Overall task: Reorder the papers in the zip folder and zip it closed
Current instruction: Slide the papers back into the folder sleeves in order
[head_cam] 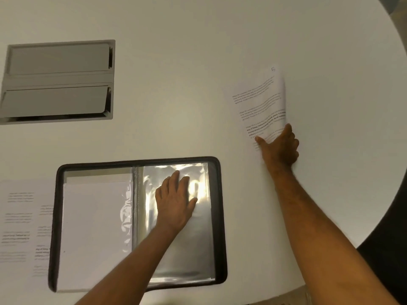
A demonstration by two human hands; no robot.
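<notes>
An open black zip folder (137, 223) is seen lying flat on a white round table (198, 62), its clear plastic sleeve (198, 238) pressed by the left hand (174, 201), fingers straight and spread. A printed sheet (259, 102), well apart to the right, is gripped at its near edge by the right hand (279, 146). More printed papers (24, 227) are laid just left of the folder. A grey cable hatch (58, 81) is set into the tabletop.

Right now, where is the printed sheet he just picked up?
The printed sheet is at the right, gripped by the right hand, beyond the open zip folder.
</notes>
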